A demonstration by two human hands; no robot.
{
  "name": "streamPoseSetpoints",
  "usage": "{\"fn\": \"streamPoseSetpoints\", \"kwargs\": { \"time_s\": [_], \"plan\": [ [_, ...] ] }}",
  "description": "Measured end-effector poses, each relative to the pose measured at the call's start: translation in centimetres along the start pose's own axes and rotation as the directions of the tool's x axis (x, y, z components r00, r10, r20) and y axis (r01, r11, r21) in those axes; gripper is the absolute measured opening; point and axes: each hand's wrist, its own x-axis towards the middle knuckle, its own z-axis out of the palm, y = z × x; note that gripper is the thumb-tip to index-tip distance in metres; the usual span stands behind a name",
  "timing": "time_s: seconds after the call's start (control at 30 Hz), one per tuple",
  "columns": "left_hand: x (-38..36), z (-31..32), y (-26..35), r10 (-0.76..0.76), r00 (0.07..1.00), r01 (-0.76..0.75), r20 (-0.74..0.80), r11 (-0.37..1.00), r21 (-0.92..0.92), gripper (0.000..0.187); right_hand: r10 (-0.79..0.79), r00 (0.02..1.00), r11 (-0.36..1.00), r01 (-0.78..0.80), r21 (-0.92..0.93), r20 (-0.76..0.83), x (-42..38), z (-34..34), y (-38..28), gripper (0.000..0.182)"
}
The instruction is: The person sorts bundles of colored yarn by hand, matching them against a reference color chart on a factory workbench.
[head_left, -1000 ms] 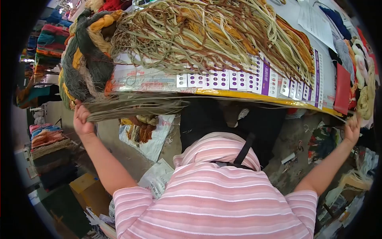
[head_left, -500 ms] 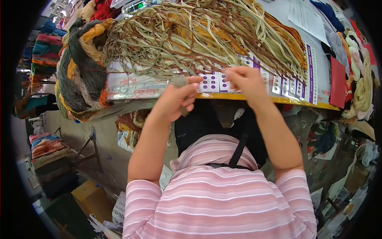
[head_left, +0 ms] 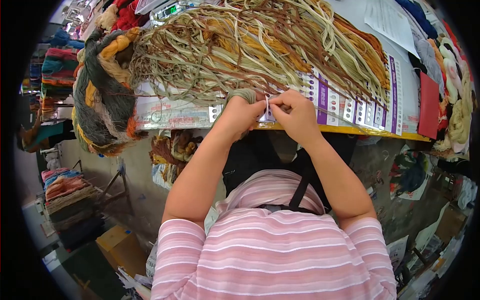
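At the table's front edge my left hand (head_left: 240,116) is closed, with a loop of grey-green yarn (head_left: 242,93) around its fingers. Close beside it, my right hand (head_left: 296,114) pinches at the same spot, thumb and fingertips together. A thin pale strip (head_left: 267,104) stands between the two sets of fingertips; whether it is card or thread I cannot make out. From the right hand a grey-green strand trails right across the white cards with punched holes (head_left: 340,109). Just beyond both hands lies a wide spread of green, brown and ochre yarn lengths (head_left: 215,55).
Thick twisted skeins (head_left: 102,85) hang over the table's left end. A scale with a green display (head_left: 172,10) sits at the back. On the right are a paper sheet (head_left: 391,22), a red folder (head_left: 428,105) and more skeins (head_left: 456,112). Yellow edging (head_left: 400,135) runs along the table front.
My hands have come together at the table edge, the left moving right and forward, the right moving left. The yarn loop at the left hand now shows clearly, and a strand trails right.
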Motion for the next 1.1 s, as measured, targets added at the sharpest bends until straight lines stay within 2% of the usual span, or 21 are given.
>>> {"fn": "streamPoseSetpoints", "kwargs": {
  "time_s": [0.13, 0.23, 0.33, 0.43, 0.53, 0.6, 0.67, 0.73, 0.77, 0.8, 0.83, 0.87, 0.93, 0.97, 1.07, 1.1],
  "plan": [
    [0.5, 0.3, -0.6, 0.021, 0.998, -0.023, -0.061, 0.999, -0.025, 0.005, 0.004, 0.999, 0.989, -0.011, 0.147, 0.048, -0.2, -0.6, 0.1, 0.010],
    [0.7, -0.7, -1.3, 0.243, 0.948, -0.243, -0.205, 0.970, 0.026, 0.005, 0.048, 0.995, 0.998, -0.043, -0.053, 0.091, -0.2, -1.0, -0.6, 0.019],
    [-0.6, -4.1, 0.7, 0.263, 0.912, -0.353, -0.315, 0.894, -0.275, 0.007, -0.179, 0.981, 0.943, 0.194, -0.271, 0.078, -0.4, -0.7, 0.3, 0.024],
    [-1.7, -5.7, 1.9, 0.249, 0.921, -0.381, -0.298, 0.726, -0.572, 0.008, -0.143, 0.983, 0.909, 0.177, -0.376, 0.117, -0.5, -0.6, -0.7, 0.014],
    [-1.1, -6.5, 0.9, 0.308, 0.950, -0.227, -0.049, 0.574, -0.787, 0.009, -0.084, 0.985, 0.824, 0.153, -0.546, 0.150, -0.3, -0.1, -1.1, 0.006],
    [-0.7, -6.0, 0.4, 0.362, 0.925, -0.103, 0.113, 0.527, -0.844, 0.007, -0.185, 0.971, 0.768, 0.241, -0.593, 0.154, -0.1, 0.0, -1.3, 0.005],
    [-0.9, -4.5, 1.1, 0.182, 0.983, -0.132, -0.006, 0.691, -0.711, 0.005, -0.280, 0.956, 0.792, 0.279, -0.543, 0.083, 0.5, 0.6, -0.2, 0.006],
    [-0.2, -3.2, 1.2, 0.250, 0.962, -0.169, 0.105, 0.856, -0.489, 0.012, -0.287, 0.958, 0.916, 0.273, -0.293, -0.005, 0.6, 0.1, -0.6, 0.007],
    [-0.2, -2.1, 1.4, 0.215, 0.965, -0.142, 0.150, 0.910, -0.390, 0.014, -0.233, 0.972, 0.952, 0.231, -0.201, 0.015, 0.6, -0.3, -1.0, 0.010],
    [-0.4, -1.3, 1.5, 0.174, 0.968, -0.120, 0.180, 0.953, -0.279, 0.016, -0.106, 0.993, 0.992, 0.109, -0.069, 0.050, 0.4, -0.8, -1.6, 0.012],
    [-0.1, -0.9, 1.2, 0.150, 0.966, -0.121, 0.212, 0.982, -0.144, 0.016, 0.003, 0.994, 0.999, 0.000, -0.033, 0.106, 0.4, -1.2, -1.9, 0.013],
    [0.2, -0.7, 1.0, 0.191, 0.959, -0.179, 0.210, 0.981, -0.075, 0.016, 0.102, 0.981, 0.995, -0.105, 0.004, 0.167, 0.5, -1.5, -2.1, 0.015],
    [0.8, -0.7, 0.5, 0.275, 0.942, -0.293, 0.194, 0.954, 0.067, 0.015, 0.079, 0.971, 0.995, -0.091, 0.041, 0.226, 0.6, -1.7, -1.4, 0.018],
    [1.4, -0.9, 0.1, 0.383, 0.911, -0.396, 0.154, 0.916, 0.066, 0.017, 0.064, 0.963, 0.995, -0.083, 0.063, 0.260, 0.7, -1.7, -1.1, 0.019],
    [0.3, -3.3, 2.0, 0.373, 0.925, -0.368, -0.074, 0.927, 0.069, 0.019, 0.019, 0.945, 1.000, -0.016, -0.012, 0.325, 0.7, -2.2, -0.7, 0.024],
    [0.3, -5.1, 2.5, 0.393, 0.913, -0.398, -0.112, 0.917, -0.020, 0.019, -0.046, 0.964, 0.998, 0.056, -0.031, 0.261, 0.5, -1.6, -0.1, 0.026]
  ]
}}
